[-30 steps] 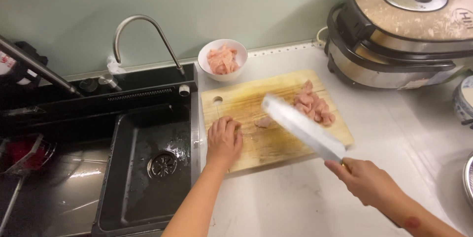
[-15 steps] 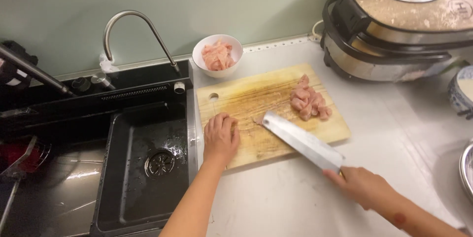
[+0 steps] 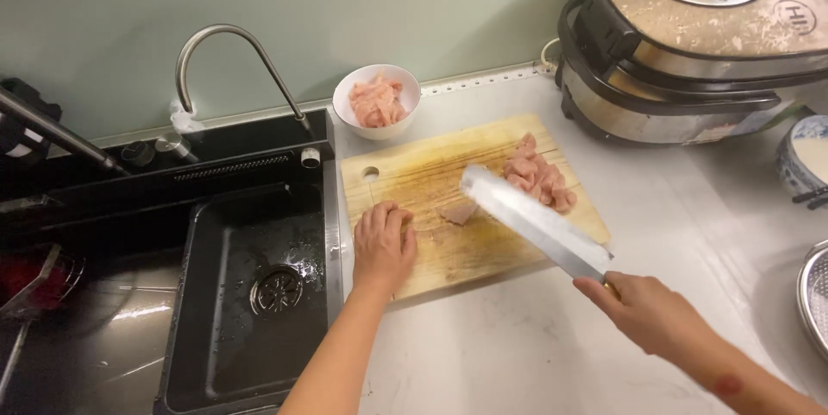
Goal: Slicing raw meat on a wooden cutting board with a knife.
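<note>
Motion blurs the cleaver blade (image 3: 535, 223); its handle is hidden inside the right hand (image 3: 651, 316); the frame edge crops the metal basin (image 3: 815, 294) and patterned bowl (image 3: 804, 156).

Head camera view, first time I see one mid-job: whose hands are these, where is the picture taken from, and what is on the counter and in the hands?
There is no machine here: a person works with two bare hands, and the single camera sits on that person's head, looking down. The left hand rests flat on a wooden cutting board on a pale counter. The right hand grips the handle of a broad cleaver, its blade held over the board near a small piece of raw meat. A pile of cut meat lies at the board's far right. Behind it stands a white bowl of meat; a black sink with a curved tap is left, a large lidded cooker right.
</note>
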